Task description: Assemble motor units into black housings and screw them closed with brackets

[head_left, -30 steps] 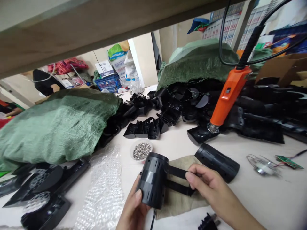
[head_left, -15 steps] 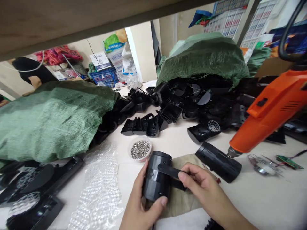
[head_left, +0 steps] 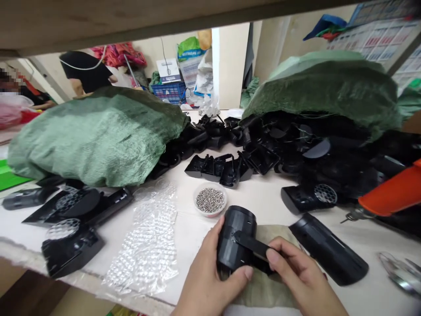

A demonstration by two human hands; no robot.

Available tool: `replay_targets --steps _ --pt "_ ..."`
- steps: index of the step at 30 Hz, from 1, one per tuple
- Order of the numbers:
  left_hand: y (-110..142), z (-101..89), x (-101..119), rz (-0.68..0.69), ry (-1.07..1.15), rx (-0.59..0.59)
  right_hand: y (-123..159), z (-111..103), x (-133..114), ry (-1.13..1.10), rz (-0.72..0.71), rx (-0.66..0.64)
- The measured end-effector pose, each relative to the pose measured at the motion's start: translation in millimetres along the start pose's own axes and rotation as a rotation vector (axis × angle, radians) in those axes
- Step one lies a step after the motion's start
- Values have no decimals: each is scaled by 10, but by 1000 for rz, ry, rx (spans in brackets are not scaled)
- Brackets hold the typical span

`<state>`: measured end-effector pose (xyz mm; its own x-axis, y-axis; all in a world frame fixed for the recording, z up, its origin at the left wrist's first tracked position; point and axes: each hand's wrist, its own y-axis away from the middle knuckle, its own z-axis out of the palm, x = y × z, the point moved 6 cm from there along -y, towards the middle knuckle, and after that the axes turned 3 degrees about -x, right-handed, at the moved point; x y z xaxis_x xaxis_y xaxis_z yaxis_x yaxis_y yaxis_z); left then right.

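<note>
My left hand (head_left: 210,276) is wrapped round a black cylindrical plastic housing (head_left: 234,221), its thumb along the lower end. A flat black bracket arm (head_left: 252,245) runs from the housing's side to my right hand (head_left: 301,274), which pinches its far end between thumb and fingers. Underneath lies a khaki cloth (head_left: 276,292). Just beyond the housing stands a round clear dish (head_left: 196,210) of small metal screws (head_left: 209,199). To the right of my right hand rests a black half-cylinder shell (head_left: 329,250). What the left fingers do behind the housing is hidden.
An orange electric screwdriver (head_left: 394,188) hangs at the right, bit pointing left. Clear bubbled plastic (head_left: 144,245) lies left of my hands. Green sacks (head_left: 95,136) and heaps of black parts (head_left: 217,169) fill the back. A person in a dark top (head_left: 86,72) is beyond.
The view has swung left, so the scene sits further right and the screwdriver is partly out of frame. Both hands keep their hold on the housing and bracket arm.
</note>
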<state>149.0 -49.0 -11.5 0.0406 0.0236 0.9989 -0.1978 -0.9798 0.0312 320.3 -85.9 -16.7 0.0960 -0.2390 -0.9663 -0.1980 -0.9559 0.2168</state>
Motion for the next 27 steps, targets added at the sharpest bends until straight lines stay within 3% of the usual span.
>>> replay_targets --steps 6,14,17,21,24,27 --pt "-34 45 54 50 -187 -65 -22 107 -15 1 -2 -70" --pt "39 24 -13 76 -55 9 -60 78 -40 108 -31 -73" --pt "33 23 -15 48 -43 31 -142 71 -27 178 -38 -171" --pt "-38 48 51 -66 -221 -72 -262 12 -10 275 -54 -242" --pt "-89 36 130 -123 -334 -158 -293 -9 -3 340 -29 -221" --pt "-96 20 175 -131 -300 -248 -241 -11 -35 324 -31 -142"
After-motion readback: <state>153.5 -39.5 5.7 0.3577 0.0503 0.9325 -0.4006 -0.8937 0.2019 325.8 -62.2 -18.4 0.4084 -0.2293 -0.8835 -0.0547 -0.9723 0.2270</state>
